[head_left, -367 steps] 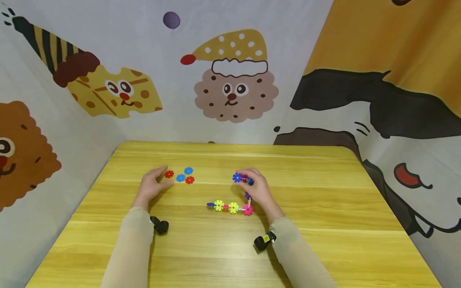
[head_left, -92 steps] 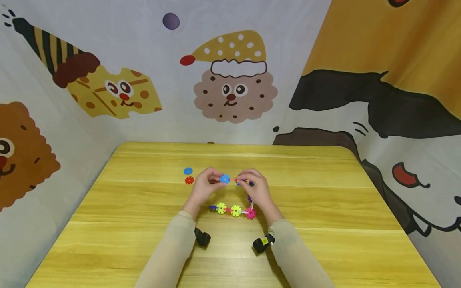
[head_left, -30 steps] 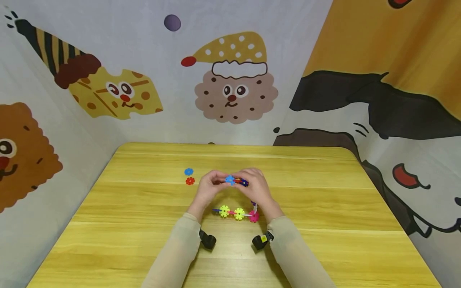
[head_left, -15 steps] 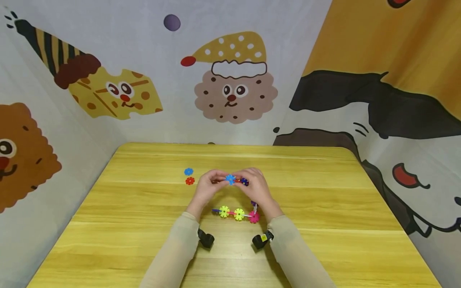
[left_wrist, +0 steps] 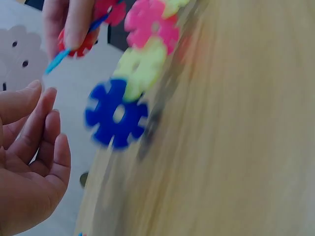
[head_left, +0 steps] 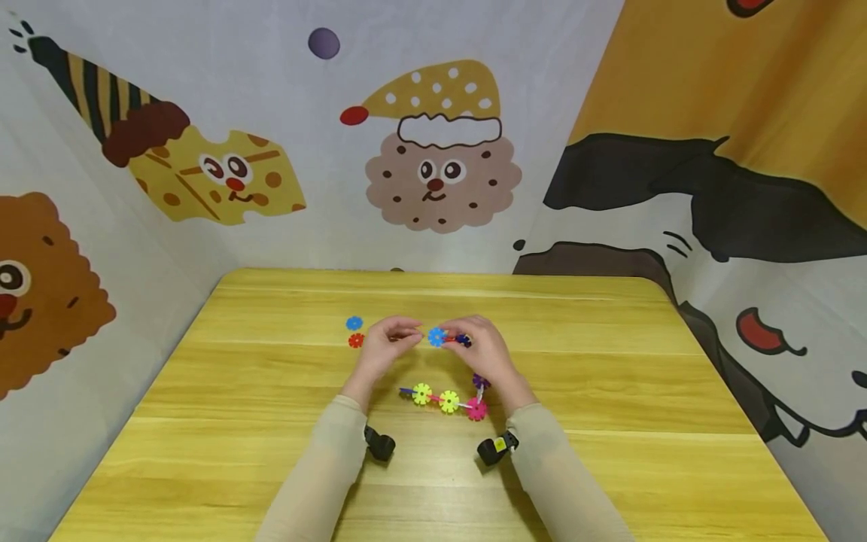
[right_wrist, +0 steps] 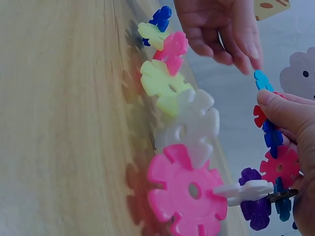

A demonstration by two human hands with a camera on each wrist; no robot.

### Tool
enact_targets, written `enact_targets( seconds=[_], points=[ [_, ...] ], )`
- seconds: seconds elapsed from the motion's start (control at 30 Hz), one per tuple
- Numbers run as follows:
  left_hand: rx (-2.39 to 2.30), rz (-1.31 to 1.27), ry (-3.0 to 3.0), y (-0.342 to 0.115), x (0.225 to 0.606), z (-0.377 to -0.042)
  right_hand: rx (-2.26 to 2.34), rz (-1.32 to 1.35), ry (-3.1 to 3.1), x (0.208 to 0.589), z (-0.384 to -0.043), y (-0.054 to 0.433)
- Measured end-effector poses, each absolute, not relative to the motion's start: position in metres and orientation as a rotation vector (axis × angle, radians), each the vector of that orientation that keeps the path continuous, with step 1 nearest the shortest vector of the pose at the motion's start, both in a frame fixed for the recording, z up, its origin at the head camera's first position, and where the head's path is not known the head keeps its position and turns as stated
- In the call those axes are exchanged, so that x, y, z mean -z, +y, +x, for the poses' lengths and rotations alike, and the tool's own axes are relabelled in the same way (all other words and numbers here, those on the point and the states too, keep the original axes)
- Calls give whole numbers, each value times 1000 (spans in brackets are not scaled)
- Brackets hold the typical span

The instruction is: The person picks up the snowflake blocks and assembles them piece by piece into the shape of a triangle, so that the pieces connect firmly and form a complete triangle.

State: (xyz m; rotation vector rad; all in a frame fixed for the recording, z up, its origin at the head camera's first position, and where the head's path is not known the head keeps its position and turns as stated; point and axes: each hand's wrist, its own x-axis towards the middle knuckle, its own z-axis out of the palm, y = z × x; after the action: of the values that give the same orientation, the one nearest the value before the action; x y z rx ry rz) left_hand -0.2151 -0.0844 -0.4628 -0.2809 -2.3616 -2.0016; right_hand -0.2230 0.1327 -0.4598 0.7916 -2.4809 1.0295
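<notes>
A chain of slotted flower-shaped plastic discs curves across the table, with yellow discs (head_left: 448, 402), a pink disc (right_wrist: 165, 189) at the bend and a dark blue disc (left_wrist: 104, 120) at the near end. My right hand (head_left: 489, 355) pinches the chain's raised end by a red disc (right_wrist: 259, 117); a light-blue disc (head_left: 436, 336) sticks out from it at the tip. Just left of that tip, my left hand (head_left: 381, 352) holds nothing, its thumb and fingers apart from the disc. My right fingers cover part of the chain.
Two loose discs, one blue (head_left: 354, 323) and one red (head_left: 356, 341), lie left of my left hand. The wooden table (head_left: 609, 376) ends at a cartoon-printed cloth (head_left: 271, 241) behind. Small black cameras sit on both wrists.
One red and one light-blue disc left the loose group and joined the chain's raised end. My left hand has just let go of the light-blue disc and moved slightly left.
</notes>
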Motion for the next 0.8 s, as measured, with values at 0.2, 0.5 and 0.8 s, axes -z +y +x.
enact_targets(
  seconds=[0.2, 0.5, 0.8],
  points=[
    [1856, -216, -2433, -118, 461, -223, -1066, 758, -2472, 462, -224, 135],
    [1690, -117, -2574, -168, 468, -228, -1114, 754, -2461, 464, -225, 135],
    [1635, -160, -2699, -188, 479, -228, -1130, 747, -2468, 463, -222, 135]
  ],
)
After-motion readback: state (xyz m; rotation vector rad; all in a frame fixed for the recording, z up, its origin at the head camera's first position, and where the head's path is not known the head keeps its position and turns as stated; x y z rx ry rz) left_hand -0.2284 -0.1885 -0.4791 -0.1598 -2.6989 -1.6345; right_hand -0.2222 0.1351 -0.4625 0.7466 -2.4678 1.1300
